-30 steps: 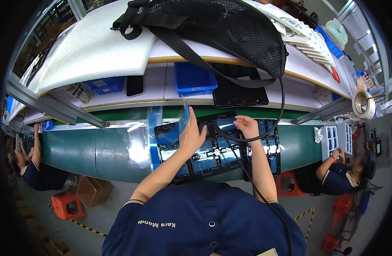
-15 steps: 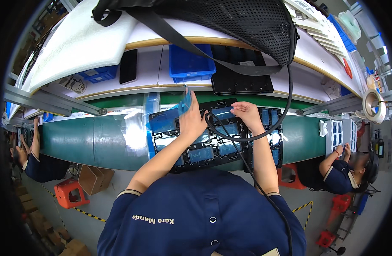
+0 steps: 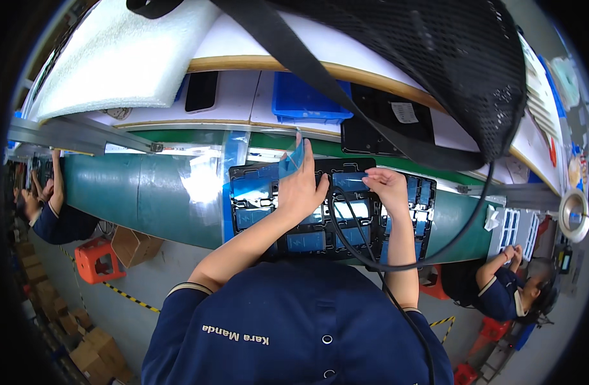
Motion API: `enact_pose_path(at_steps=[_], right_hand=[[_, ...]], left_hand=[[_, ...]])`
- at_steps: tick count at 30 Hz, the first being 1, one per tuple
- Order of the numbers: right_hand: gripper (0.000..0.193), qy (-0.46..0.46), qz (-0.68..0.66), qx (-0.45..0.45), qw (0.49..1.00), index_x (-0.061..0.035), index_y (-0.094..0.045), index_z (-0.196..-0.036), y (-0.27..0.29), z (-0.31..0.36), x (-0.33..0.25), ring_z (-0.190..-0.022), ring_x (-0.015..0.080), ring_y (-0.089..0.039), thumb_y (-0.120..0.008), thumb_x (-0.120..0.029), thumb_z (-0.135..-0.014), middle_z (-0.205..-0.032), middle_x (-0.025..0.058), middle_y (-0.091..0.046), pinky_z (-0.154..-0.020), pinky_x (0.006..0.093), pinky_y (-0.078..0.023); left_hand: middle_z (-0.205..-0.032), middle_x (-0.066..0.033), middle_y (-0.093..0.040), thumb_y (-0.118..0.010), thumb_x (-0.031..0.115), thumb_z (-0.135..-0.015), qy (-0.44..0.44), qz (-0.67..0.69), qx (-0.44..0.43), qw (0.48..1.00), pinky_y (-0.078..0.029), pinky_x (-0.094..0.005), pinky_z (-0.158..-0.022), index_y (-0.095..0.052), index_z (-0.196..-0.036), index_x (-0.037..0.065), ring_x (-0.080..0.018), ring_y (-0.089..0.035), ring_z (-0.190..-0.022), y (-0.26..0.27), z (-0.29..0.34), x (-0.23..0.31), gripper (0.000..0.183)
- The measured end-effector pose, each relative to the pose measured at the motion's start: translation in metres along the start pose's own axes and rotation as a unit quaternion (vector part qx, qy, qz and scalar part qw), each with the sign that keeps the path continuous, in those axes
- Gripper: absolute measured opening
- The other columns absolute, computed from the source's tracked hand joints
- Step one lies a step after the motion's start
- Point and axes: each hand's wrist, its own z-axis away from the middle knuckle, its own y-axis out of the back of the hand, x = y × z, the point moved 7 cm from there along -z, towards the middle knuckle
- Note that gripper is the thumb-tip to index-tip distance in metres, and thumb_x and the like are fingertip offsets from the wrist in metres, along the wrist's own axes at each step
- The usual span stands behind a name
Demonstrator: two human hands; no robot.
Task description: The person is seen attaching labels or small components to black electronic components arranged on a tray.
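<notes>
My left hand (image 3: pixel 299 194) is spread, one blue film (image 3: pixel 289 167) against it; whether my right hand (image 3: pixel 391 190) pinches anything over two trays (image 3: pixel 346 165), I cannot tell.

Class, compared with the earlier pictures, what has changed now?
The blue film at the left hand, spread leftward over the black tray a second ago, now sits closer against it. The black cable crosses the right forearm nearer the elbow. The right hand stays near the tray's far edge.

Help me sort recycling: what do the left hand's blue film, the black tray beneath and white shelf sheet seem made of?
Blue film: probably glossy plastic, being thin and translucent.
Black tray: likely rigid, glossy plastic, from edge glints.
White sheet: apparently matte foam, thick and grainy.
</notes>
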Motion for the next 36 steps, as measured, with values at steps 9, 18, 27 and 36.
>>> enact_pose_path(at_steps=[9, 18, 27, 36], right_hand=[[0.016, 0.130, 0.085, 0.059, 0.986, 0.0000, -0.067, -0.093, 0.022, -0.003, 0.035, -0.074, 0.0110, -0.062, -0.073, -0.003, -0.078, -0.085, 0.0051, -0.067, -0.065, 0.0226, -0.051], [0.025, -0.015, -0.303, 0.032, 0.952, 0.0024, -0.066, -0.104, 0.011, -0.005, 0.065, -0.084, 0.0146, -0.069, -0.070, -0.003, -0.080, -0.093, 0.0104, -0.070, -0.078, 0.0244, -0.056], [0.022, -0.028, -0.092, -0.033, 0.995, 0.0028, -0.066, -0.105, 0.005, 0.002, 0.027, -0.083, 0.0148, -0.069, -0.065, -0.007, -0.085, -0.092, 0.0112, -0.070, -0.077, 0.0244, -0.056], [0.030, 0.129, 0.007, 0.034, 0.991, 0.0053, -0.065, -0.106, 0.009, 0.004, 0.044, -0.084, 0.0176, -0.068, -0.060, -0.019, -0.089, -0.095, 0.0130, -0.070, -0.076, 0.0288, -0.056]], left_hand=[[-0.141, -0.0317, -0.033, -0.056, 0.027, -0.085, -0.084, -0.053, 0.055, 0.994, -0.018, -0.0508, -0.113, -0.017, -0.141, -0.013, -0.0406, -0.058, -0.107, -0.011, -0.003, 0.000, 0.079], [-0.140, -0.0274, -0.041, -0.061, 0.045, -0.082, -0.091, 0.003, -0.011, 0.996, -0.013, -0.0547, -0.112, -0.006, -0.145, -0.011, -0.0330, -0.045, -0.127, -0.062, -0.014, -0.053, 0.101], [-0.142, -0.0300, -0.036, -0.057, 0.050, -0.084, -0.168, -0.124, 0.100, 0.973, -0.010, -0.0597, -0.111, -0.007, -0.145, -0.011, -0.0347, -0.039, -0.132, -0.021, 0.001, -0.005, 0.099], [-0.123, -0.0272, -0.051, -0.065, 0.049, -0.080, -0.115, -0.089, 0.043, 0.988, -0.027, -0.0576, -0.103, -0.002, -0.146, -0.010, -0.0388, -0.050, -0.116, -0.068, -0.009, -0.050, 0.109]])
